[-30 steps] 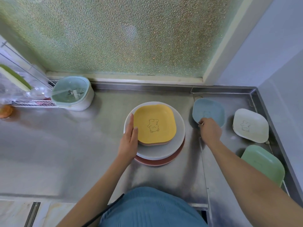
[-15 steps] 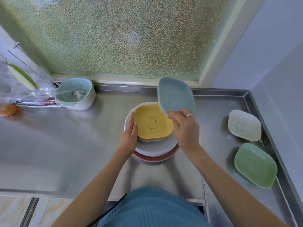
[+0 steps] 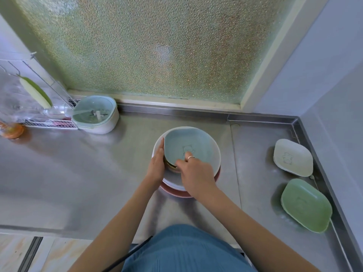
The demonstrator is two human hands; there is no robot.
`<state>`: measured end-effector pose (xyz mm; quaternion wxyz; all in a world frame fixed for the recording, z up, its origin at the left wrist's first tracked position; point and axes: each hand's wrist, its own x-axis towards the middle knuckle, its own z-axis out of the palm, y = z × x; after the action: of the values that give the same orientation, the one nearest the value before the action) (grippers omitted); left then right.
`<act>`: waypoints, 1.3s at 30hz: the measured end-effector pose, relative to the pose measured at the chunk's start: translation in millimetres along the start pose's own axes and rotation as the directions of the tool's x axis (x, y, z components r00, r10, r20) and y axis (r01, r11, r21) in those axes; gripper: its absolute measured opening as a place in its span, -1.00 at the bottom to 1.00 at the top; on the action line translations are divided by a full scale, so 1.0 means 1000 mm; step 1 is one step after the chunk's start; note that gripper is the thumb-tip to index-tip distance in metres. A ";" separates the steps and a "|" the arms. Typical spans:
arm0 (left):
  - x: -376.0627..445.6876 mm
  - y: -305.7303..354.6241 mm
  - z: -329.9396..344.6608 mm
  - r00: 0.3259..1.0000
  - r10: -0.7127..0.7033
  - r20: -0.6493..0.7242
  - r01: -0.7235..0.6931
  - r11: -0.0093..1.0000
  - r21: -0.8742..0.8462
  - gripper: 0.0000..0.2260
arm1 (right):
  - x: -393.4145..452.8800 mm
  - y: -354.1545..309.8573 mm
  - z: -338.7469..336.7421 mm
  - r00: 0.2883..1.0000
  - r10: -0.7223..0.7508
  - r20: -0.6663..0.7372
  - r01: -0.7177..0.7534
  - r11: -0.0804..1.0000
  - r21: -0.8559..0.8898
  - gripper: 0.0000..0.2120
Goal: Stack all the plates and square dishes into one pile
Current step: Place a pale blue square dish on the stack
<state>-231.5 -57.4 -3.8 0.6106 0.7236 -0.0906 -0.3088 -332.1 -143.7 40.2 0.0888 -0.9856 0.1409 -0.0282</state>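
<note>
A pile stands in the middle of the steel counter: a reddish plate (image 3: 176, 193) at the bottom, a white round plate (image 3: 216, 154) on it, then a yellow square dish of which only a sliver shows. On top lies the blue square dish (image 3: 196, 146). My right hand (image 3: 194, 173) holds the blue dish at its near edge, fingers on its inside. My left hand (image 3: 157, 165) rests flat against the left side of the pile. A white square dish (image 3: 292, 160) and a green square dish (image 3: 306, 205) lie apart at the right.
A pale green strainer basket in a white bowl (image 3: 96, 114) stands at the back left beside a wire rack (image 3: 49, 122). The counter's raised rim (image 3: 306, 134) and the wall close off the right side. A frosted window runs along the back.
My right hand picked up the blue square dish at the right, carried it left over the pile and set it down on the yellow dish. My left hand stayed at the pile.
</note>
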 end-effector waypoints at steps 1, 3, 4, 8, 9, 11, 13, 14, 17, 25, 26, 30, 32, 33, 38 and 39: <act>0.003 -0.002 0.000 1.000 -0.021 -0.004 0.020 0.999 -0.042 -0.60 | 0.000 -0.001 -0.001 0.999 -0.002 0.038 0.002 1.000 0.003 -0.85; 0.004 -0.002 0.000 0.998 -0.062 -0.018 0.061 0.997 -0.051 -0.60 | 0.001 -0.002 -0.002 0.998 -0.008 0.055 0.008 1.000 0.003 -0.83; 0.003 -0.001 0.001 0.999 -0.048 -0.015 0.048 0.999 -0.019 -0.61 | 0.002 -0.001 -0.002 0.999 -0.012 0.052 0.012 1.000 0.003 -0.83; -0.002 0.003 0.002 0.998 -0.014 -0.061 0.015 0.999 0.031 -0.64 | 0.002 0.006 0.002 0.998 0.001 0.055 -0.007 0.994 0.105 -0.76; -0.001 0.003 0.002 0.996 -0.016 -0.083 0.018 0.999 0.031 -0.64 | 0.001 0.008 0.003 0.999 0.016 0.043 -0.022 0.989 0.147 -0.75; -0.001 0.003 0.002 0.994 -0.021 -0.110 0.023 0.999 0.024 -0.65 | 0.001 0.010 0.005 0.999 0.037 0.006 -0.038 0.974 0.221 -0.76; -0.001 0.003 0.004 0.991 -0.035 -0.129 0.036 0.999 0.004 -0.66 | -0.001 0.013 0.008 0.998 0.045 -0.037 -0.031 0.949 0.313 -0.78; -0.001 0.002 0.005 0.990 -0.041 -0.137 0.042 0.999 0.003 -0.66 | -0.004 0.014 0.009 0.996 0.056 -0.069 -0.025 0.924 0.382 -0.79; -0.001 -0.001 0.006 0.988 -0.031 -0.150 0.034 0.999 0.014 -0.65 | -0.021 0.028 0.016 0.947 0.166 -0.274 -0.020 0.885 0.466 -0.77; -0.001 -0.002 0.012 0.975 -0.031 -0.220 0.041 0.998 0.038 -0.64 | -0.073 0.128 0.041 0.566 0.754 -0.334 -0.607 0.655 0.450 -0.58; -0.002 -0.003 0.013 0.975 -0.018 -0.223 0.030 0.998 0.051 -0.64 | -0.080 0.140 0.044 0.524 0.797 -0.302 -0.672 0.604 0.428 -0.55; -0.003 -0.003 0.014 0.974 0.014 -0.226 0.003 0.997 0.076 -0.65 | -0.103 0.170 0.058 0.331 0.933 -0.140 -0.886 0.358 0.296 -0.40; -0.004 -0.003 0.015 0.975 0.028 -0.220 -0.010 0.997 0.082 -0.65 | -0.110 0.176 0.061 0.240 0.969 -0.058 -0.939 0.247 0.241 -0.39; -0.005 -0.002 0.015 0.975 0.034 -0.219 -0.015 0.996 0.086 -0.65 | -0.113 0.177 0.062 0.216 0.976 -0.027 -0.953 0.217 0.211 -0.42; -0.005 -0.003 0.014 0.975 0.042 -0.218 -0.018 0.994 0.112 -0.65 | -0.120 0.175 0.067 0.232 0.972 -0.035 -0.969 0.234 0.078 -0.58; -0.005 -0.004 0.013 0.975 0.054 -0.216 -0.029 0.993 0.116 -0.64 | -0.121 0.175 0.068 0.234 0.971 -0.043 -0.969 0.236 0.067 -0.56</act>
<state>-243.7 -64.9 -6.6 0.5816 0.7843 -0.0552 -0.2088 -490.8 -263.4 -62.3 0.0947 -0.6848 0.7225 -0.0061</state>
